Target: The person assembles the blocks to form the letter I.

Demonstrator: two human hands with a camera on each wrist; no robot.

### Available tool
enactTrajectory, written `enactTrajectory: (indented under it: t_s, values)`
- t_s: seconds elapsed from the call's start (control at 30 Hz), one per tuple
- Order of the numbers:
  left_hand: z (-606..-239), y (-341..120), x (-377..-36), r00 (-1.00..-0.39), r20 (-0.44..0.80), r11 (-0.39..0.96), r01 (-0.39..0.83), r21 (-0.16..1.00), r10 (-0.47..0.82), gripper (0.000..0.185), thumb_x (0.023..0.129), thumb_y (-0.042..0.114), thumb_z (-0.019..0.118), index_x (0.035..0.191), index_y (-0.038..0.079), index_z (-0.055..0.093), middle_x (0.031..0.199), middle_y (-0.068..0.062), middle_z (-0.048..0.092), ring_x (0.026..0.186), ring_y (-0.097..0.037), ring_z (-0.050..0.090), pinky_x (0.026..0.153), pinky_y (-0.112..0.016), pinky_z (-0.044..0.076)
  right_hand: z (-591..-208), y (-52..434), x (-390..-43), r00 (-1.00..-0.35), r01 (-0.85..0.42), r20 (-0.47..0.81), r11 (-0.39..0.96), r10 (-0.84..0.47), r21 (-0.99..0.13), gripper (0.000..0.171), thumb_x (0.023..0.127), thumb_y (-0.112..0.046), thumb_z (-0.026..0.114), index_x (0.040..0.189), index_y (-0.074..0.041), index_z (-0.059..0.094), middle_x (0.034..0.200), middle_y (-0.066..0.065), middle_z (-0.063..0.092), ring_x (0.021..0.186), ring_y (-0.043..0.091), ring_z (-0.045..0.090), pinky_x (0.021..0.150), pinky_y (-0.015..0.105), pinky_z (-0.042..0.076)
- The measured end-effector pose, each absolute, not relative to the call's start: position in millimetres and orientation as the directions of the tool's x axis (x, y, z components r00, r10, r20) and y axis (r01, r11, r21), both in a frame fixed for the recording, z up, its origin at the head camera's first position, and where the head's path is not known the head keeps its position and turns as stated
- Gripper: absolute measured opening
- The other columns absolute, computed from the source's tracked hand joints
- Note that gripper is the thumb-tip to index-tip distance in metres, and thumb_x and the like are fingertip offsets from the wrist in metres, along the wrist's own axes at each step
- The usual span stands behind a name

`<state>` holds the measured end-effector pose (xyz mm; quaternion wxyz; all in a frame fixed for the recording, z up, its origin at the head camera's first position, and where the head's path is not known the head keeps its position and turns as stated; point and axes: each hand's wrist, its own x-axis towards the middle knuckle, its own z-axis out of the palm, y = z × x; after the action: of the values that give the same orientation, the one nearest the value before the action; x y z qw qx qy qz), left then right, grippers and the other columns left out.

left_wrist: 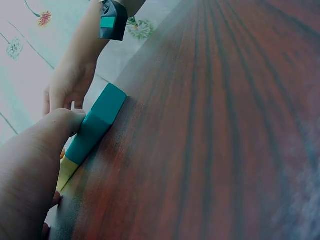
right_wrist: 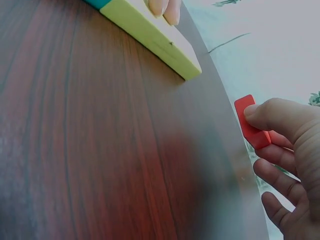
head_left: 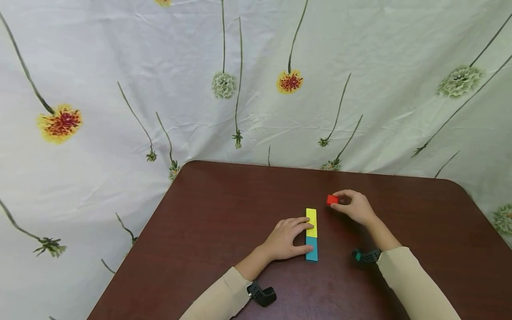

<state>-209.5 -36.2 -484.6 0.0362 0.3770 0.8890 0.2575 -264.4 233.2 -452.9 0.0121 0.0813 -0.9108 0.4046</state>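
Observation:
A yellow block (head_left: 311, 215) and a blue block (head_left: 312, 242) lie end to end on the table, the yellow one farther away. From the left, my left hand (head_left: 283, 240) spreads over them, fingertips resting on the yellow block and thumb on the blue one. Farther back and to the right, my right hand (head_left: 356, 208) pinches a small red block (right_wrist: 251, 122) between thumb and fingers. That block is off the end of the row, slightly to its right. In the right wrist view, the other fingers of this hand curl loosely below it.
Both hands work over a dark red-brown wooden table (head_left: 224, 200) with rounded far corners. Behind it hangs a pale cloth (head_left: 184, 53) printed with flowers. A dark wrist-worn device (head_left: 262, 294) sits on the left wrist, another device (head_left: 367, 256) on the right.

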Motion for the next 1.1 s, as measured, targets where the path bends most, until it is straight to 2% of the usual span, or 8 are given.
enactTrajectory:
  t_s: [0.37,1.1]
  values:
    - [-485,-36,-209,-0.715,0.133,0.587,0.652,0.479,0.686,0.055,0.094,0.050,0.058,0.141,0.022,0.052,0.152,0.001,0.039,0.137,-0.020,0.037,0.110,-0.049,0.029,-451,217,-270,-0.980,-0.184,0.088,0.656,-0.177,-0.732,0.038,0.085,-0.020,0.077,0.115,0.001,0.067,0.105,0.017,0.066,0.090,0.029,0.060,0.069,0.035,0.048]
    - [-485,-36,-208,-0.710,0.148,0.579,0.661,0.477,0.688,0.054,0.094,0.048,0.060,0.140,0.021,0.053,0.151,0.000,0.040,0.136,-0.021,0.038,0.109,-0.049,0.030,-456,196,-278,-0.972,-0.209,0.087,0.639,-0.217,-0.741,0.035,0.086,-0.017,0.075,0.115,0.001,0.068,0.107,0.017,0.066,0.090,0.029,0.059,0.070,0.036,0.047]
